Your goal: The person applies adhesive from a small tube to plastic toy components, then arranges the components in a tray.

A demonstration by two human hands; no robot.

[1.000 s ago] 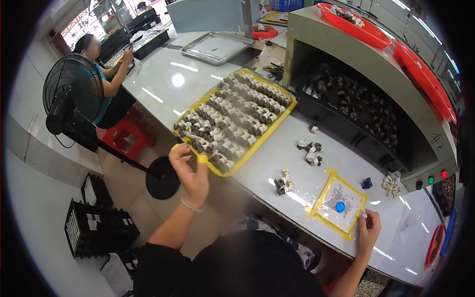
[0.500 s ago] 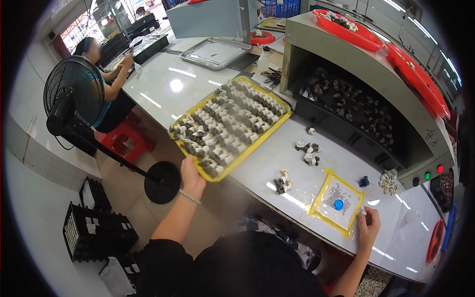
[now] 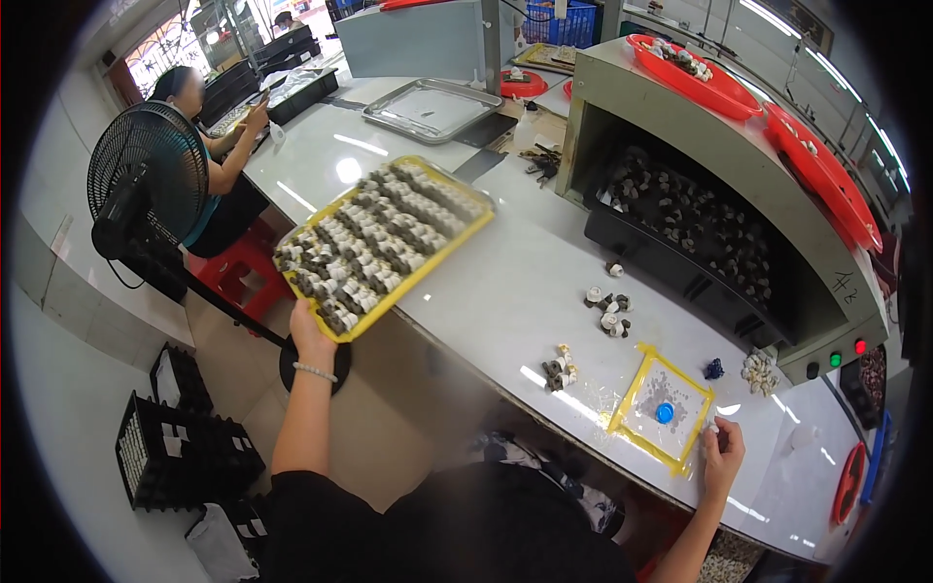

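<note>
My left hand [image 3: 309, 335] grips the near corner of a yellow-rimmed tray [image 3: 420, 279]. Rows of small white-and-dark pieces fill this tray, which is tilted over the table's front edge. Down on the table at the right, my right hand [image 3: 724, 455] is closed with fingertips together around a small whitish piece [image 3: 712, 427], mostly hidden. Beside it lies a square marked with yellow tape [image 3: 622, 391], with a round blue cap-like thing [image 3: 665, 413] inside. Loose white-and-dark pieces [image 3: 560, 369] sit left of the square, and more pieces [image 3: 612, 316] lie farther back.
A machine housing [image 3: 593, 97] with a black bin [image 3: 622, 233] of pieces stands at the right, red trays [image 3: 724, 92] on top. Behind lies a metal tray [image 3: 369, 115]. A standing fan [image 3: 146, 165], a seated person [image 3: 225, 160] and black crates [image 3: 185, 452] are at left.
My left hand has carried the yellow-rimmed tray to the left, away from the machine. My right hand stays nearly still beside the taped square.
</note>
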